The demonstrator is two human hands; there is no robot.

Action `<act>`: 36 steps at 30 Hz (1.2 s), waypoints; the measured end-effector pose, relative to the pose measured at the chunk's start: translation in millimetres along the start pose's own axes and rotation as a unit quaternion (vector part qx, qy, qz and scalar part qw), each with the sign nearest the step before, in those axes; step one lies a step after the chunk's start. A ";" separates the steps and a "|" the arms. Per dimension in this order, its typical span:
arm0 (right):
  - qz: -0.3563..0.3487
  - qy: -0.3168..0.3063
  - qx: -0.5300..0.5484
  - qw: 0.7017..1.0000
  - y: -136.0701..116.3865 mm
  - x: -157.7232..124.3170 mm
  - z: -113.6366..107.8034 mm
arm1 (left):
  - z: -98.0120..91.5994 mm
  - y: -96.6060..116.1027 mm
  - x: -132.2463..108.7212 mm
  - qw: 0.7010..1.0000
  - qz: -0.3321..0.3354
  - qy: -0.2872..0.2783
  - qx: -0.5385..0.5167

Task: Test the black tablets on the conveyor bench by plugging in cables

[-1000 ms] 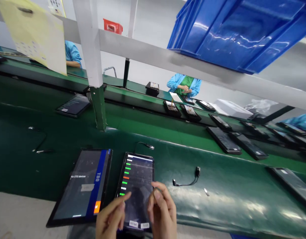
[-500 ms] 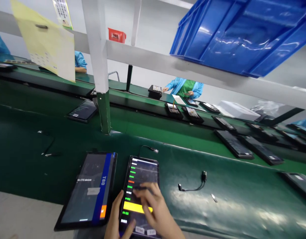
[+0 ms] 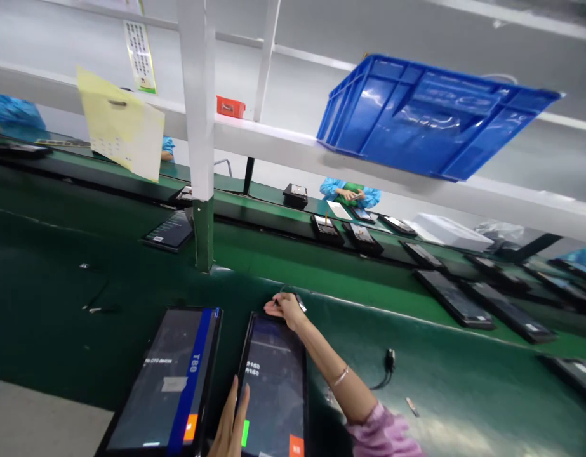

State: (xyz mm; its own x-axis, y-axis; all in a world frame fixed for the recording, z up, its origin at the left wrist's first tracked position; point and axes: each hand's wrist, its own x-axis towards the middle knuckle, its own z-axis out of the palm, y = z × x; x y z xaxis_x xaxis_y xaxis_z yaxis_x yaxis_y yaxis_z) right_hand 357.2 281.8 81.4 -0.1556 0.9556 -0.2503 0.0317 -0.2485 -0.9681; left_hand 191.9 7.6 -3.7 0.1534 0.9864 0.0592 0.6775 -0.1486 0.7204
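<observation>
A black tablet (image 3: 276, 381) lies in front of me, its dark screen showing two short white text lines, a green button and an orange one. At its lower left edge is my left hand (image 3: 228, 425), gripping the side with fingers extended along it. My right hand (image 3: 287, 309) is at the top edge, fingers closed around a short black cable; a metal plug (image 3: 301, 303) shows just beyond the knuckles. The fingers partly hide the cable's other end. A second tablet (image 3: 152, 393), with a blue "T80" stripe and "No OTG devices" on screen, lies to the left.
Right of my forearm lie a short adapter cable (image 3: 389, 362) and a small metal stick (image 3: 412, 407). More tablets (image 3: 452, 297) line the green conveyor beyond. A white post (image 3: 197, 108) and a shelf with a blue crate (image 3: 430, 120) stand ahead. A co-worker (image 3: 350, 192) sits across.
My right hand has moved from the tablet's screen up to the cable at its top edge. The screen has switched from a coloured list to two text lines with buttons. The view has tilted upward.
</observation>
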 end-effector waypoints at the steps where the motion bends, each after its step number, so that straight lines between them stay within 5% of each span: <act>1: -0.019 0.043 0.023 0.999 -3.4 -0.3 -8.5 | -1.7 5.1 9.2 1.000 -0.002 -0.023 -0.009; 5: -0.122 0.157 0.071 0.977 -26.3 -18.5 -46.8 | -15.1 47.5 66.6 0.987 -0.038 -0.150 -0.041; 9: -0.201 0.180 0.040 0.962 -36.6 -68.5 -74.4 | -16.5 90.7 117.8 0.983 -0.051 -0.164 -0.071; 13: -0.234 0.194 -0.057 0.951 -18.3 -121.3 -115.7 | 12.6 100.2 123.2 0.982 -0.048 -0.166 -0.079; 17: -0.215 0.205 -0.201 0.934 25.5 -152.8 -173.6 | 47.0 98.0 138.2 0.991 -0.027 -0.120 -0.050; 22: -0.146 0.298 -0.381 0.863 77.0 -167.0 -216.6 | 66.8 118.8 245.8 0.996 0.034 -0.057 -0.061; 27: -0.170 0.294 -0.455 0.823 101.9 -183.7 -216.0 | 81.3 138.4 344.7 0.996 -0.024 0.032 -0.076; 31: -0.285 0.254 -0.551 0.742 125.4 -206.5 -203.0 | 86.7 145.7 348.7 0.992 -0.069 0.062 -0.082; 34: -0.340 0.201 -0.583 0.710 146.2 -211.3 -200.1 | 74.0 137.5 317.0 0.994 -0.054 -0.010 -0.093; 36: -0.356 0.216 -0.586 0.695 158.5 -205.2 -198.4 | 46.2 115.5 283.2 0.991 -0.027 -0.080 -0.108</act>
State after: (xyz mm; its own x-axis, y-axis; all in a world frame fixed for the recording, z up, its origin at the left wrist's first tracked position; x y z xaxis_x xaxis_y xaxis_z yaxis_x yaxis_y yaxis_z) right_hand 590.0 77.8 -22.3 -0.2409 0.7923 0.5606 0.9206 0.3694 -0.1264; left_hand 346.9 266.5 64.4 0.2459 0.9659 -0.0816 0.5208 -0.0607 0.8515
